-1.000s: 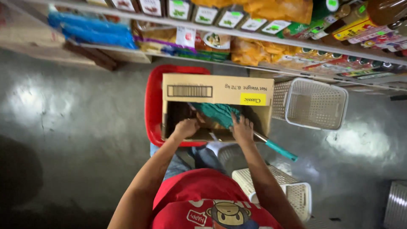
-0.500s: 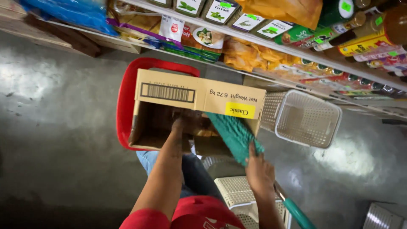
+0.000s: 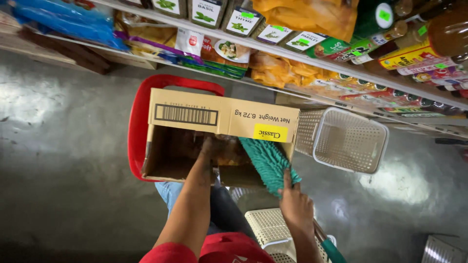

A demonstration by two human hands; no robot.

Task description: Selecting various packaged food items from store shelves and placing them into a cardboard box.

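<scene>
Left hand (image 3: 210, 146) reaches down into the open cardboard box (image 3: 219, 117), fingers buried among brownish packets (image 3: 229, 151) inside; whether it is closed on one cannot be told, since the fingertips are hidden by the box contents. Right hand (image 3: 295, 207) grips the teal fuzzy duster head (image 3: 265, 163), thumb and fingers wrapped on its lower end, just off the box's right front corner. Teal handle (image 3: 331, 249) runs from under the wrist toward the bottom edge of the view.

Head view, only one: box sits on top of a red plastic basket (image 3: 141, 122), whose rim shows past the box's left and rear edges. Duster head leans over the box's right front edge, touching the cardboard. White perforated basket (image 3: 348, 141) stands on the grey floor (image 3: 63, 146), just beside the box's right side. A second cream perforated basket (image 3: 268, 229) is below the right hand, near the person's knees. Shelf (image 3: 292, 53) above carries herb packets, yellow bags, bottles, a blue bag at its left end. Red shirt at bottom edge.
</scene>
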